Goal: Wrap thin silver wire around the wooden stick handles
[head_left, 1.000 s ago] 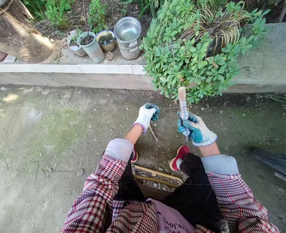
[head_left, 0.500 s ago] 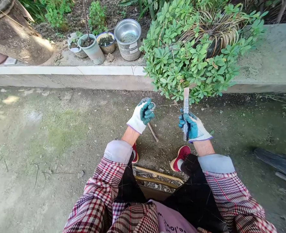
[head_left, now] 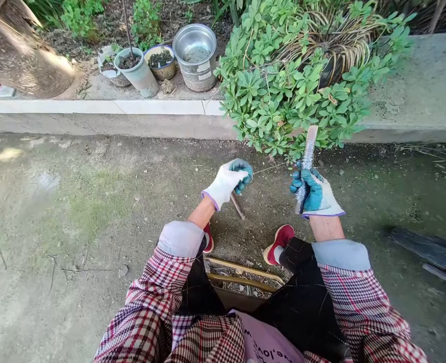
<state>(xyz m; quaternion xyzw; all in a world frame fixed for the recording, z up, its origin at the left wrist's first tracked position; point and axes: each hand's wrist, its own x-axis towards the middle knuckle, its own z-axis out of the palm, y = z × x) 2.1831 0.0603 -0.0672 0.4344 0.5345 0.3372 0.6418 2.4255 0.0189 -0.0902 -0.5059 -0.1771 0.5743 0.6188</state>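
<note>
My left hand (head_left: 232, 179), in a white glove with a green coated palm, is closed on the end of a thin wire (head_left: 270, 168); a small loop shows by its fingertips. That wire stretches across to the flat stick (head_left: 308, 151) in my right hand. Silvery wire is wound in many turns round the stick, whose bare end points up and leans right. My right hand (head_left: 315, 190), gloved alike, grips the stick's lower half. Below my left hand a wooden handle (head_left: 238, 206) lies on the ground, its upper end hidden by the glove.
A leafy shrub (head_left: 283, 96) overhangs the raised concrete ledge (head_left: 150, 123) in front. Along the ledge stand a metal pot (head_left: 195, 75) and several plant pots. Gold-coloured tubes (head_left: 245, 269) lie between my red shoes (head_left: 279, 242). A dark object (head_left: 430, 247) rests at the right.
The stick has moved right and tilted over to the right. My left hand has turned over, shifting slightly right, and the wire now slopes between both hands. The view has shifted slightly.
</note>
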